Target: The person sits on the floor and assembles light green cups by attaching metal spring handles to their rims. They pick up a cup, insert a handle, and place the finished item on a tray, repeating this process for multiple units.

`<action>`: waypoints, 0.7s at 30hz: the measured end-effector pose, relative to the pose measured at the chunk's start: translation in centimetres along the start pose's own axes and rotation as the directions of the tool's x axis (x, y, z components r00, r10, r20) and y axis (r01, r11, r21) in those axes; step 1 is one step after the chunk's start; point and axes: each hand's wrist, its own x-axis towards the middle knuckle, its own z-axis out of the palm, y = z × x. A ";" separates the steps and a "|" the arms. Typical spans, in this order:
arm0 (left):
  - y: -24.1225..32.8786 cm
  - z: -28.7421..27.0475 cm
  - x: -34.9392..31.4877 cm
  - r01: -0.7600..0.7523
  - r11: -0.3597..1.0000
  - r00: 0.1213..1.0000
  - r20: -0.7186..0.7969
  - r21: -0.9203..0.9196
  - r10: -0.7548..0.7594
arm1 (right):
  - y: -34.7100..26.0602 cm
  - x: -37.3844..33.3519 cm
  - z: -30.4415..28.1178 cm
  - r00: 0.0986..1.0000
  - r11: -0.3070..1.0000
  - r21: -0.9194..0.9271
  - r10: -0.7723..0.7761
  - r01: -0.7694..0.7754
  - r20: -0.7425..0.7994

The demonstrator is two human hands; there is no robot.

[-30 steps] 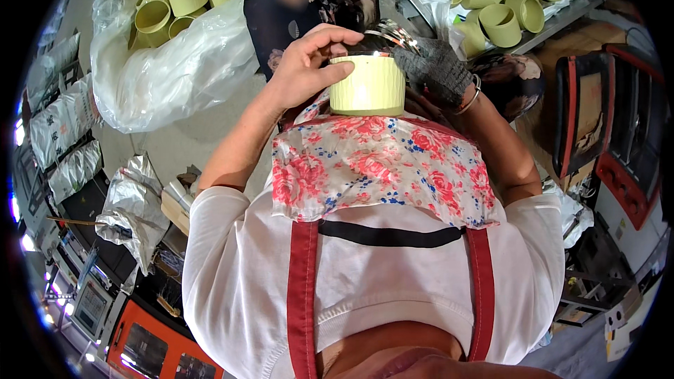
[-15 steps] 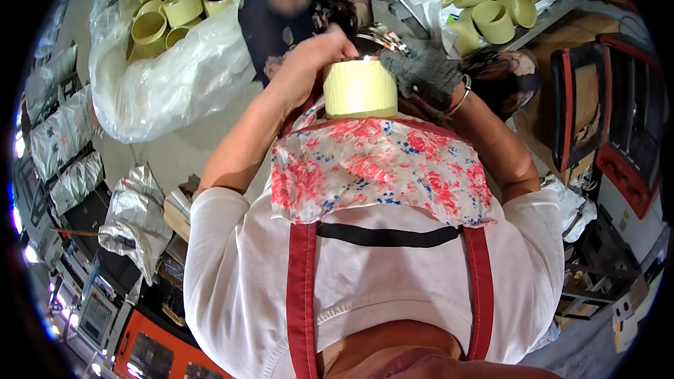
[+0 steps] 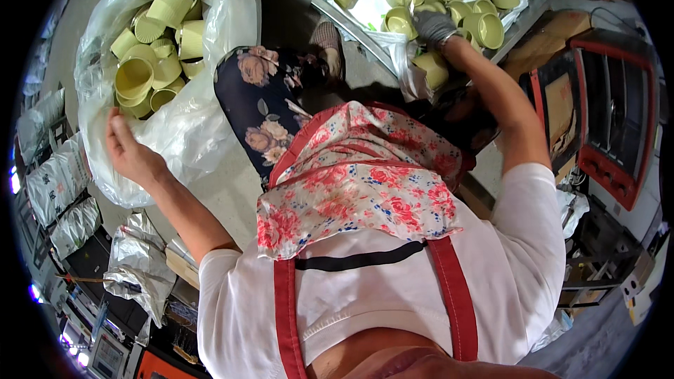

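Now a big translucent plastic bag (image 3: 203,126) of yellow-green ribbed cups (image 3: 135,77) sits at left, a tray (image 3: 530,14) of more ahead right. The cup is gone from between my hands, likely bagged, one piece done. My gloved right hand (image 3: 434,27) curls among the tray's cups, grip unclear; my bare left hand (image 3: 133,158), loosely open, empty, hovers by the bag.

On my feed I have two groups of pale yellow-green, round, straight-walled pots, their material unclear to me. One group (image 3: 135,78) sits heaped inside a cloudy, see-through plastic bag (image 3: 200,116): I see fine vertical ribs on some walls, one wide mouth facing up toward me, and others tipped on their sides or leaning together. The second group (image 3: 484,31) lies scattered over a white-lined, metal-edged worktop (image 3: 366,11), several tilted with hollow insides showing, some touching their neighbours, a few turned wall-side toward me.
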 end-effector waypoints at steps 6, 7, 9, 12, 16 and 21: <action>-1.4 1.7 -4.5 0.218 0.964 0.958 0.223 -0.155 -0.181 | -0.9 0.7 7.3 0.871 0.967 0.121 0.142 -0.222 0.470; -1.5 1.9 -4.8 0.232 0.958 0.947 0.266 -0.170 -0.182 | -0.5 0.8 7.7 0.904 0.984 0.079 0.115 -0.161 0.411; -1.8 2.9 -5.1 0.235 0.946 0.918 0.371 -0.223 -0.140 | 0.1 1.8 6.4 0.927 0.965 0.139 0.164 -0.221 0.337; 0.2 5.3 -5.4 0.243 0.945 0.846 0.525 -0.217 -0.097 | -0.7 2.9 -0.1 0.976 0.957 0.200 0.191 -0.209 0.106; 3.0 9.7 -7.0 0.168 0.908 0.683 0.709 -0.384 0.173 | -4.8 -1.1 -10.9 0.996 0.875 0.484 -0.071 0.035 0.055; 5.8 12.8 -10.2 -0.216 0.873 0.337 0.806 -0.437 0.486 | -12.4 -8.7 -14.2 0.987 0.204 0.978 -0.147 -0.041 0.072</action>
